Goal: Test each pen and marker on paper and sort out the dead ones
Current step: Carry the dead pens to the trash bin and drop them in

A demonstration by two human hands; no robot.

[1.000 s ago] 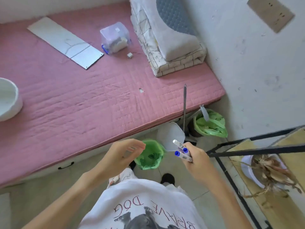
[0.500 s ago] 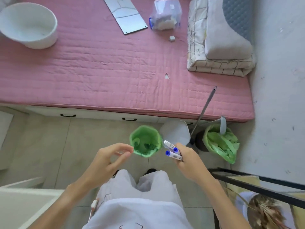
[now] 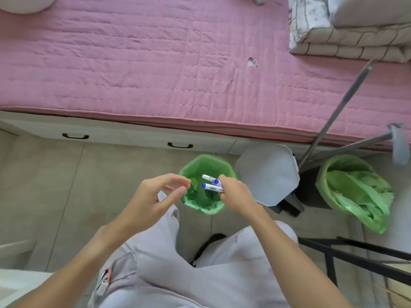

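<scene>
A person's right hand [image 3: 236, 195] grips two white markers [image 3: 212, 182] with blue ends, fingers closed around their barrels, holding them directly above the open mouth of a small bin lined with a green bag [image 3: 205, 185] on the tiled floor [image 3: 44, 185]. The left hand [image 3: 153, 200] hovers just beside the bin's left rim, fingers loosely spread and curled, holding nothing.

Immediately right of the bin stands a white lid or panel [image 3: 268, 173], and beyond it a second bin with a crumpled green liner [image 3: 355, 192] spilling over its edge. Two metal poles [image 3: 333, 116] lean from between those bins up across the bed's near right corner. A pink quilted mattress cover [image 3: 155, 63] fills the upper frame, its near edge running above a white bed base with two black drawer handles [image 3: 180, 145]. Folded checked bedding [image 3: 347, 41] sits at the bed's far right corner, cut off by the frame, as is a white rounded object [image 3: 24, 4] at the far left corner. A black metal frame [image 3: 355, 252] enters at lower right.

Dark print on the markers' barrels is too blurred to read. The person's light trousers [image 3: 200, 274] hide the floor below the hands; one dark shoe [image 3: 209, 243] shows between the legs.
</scene>
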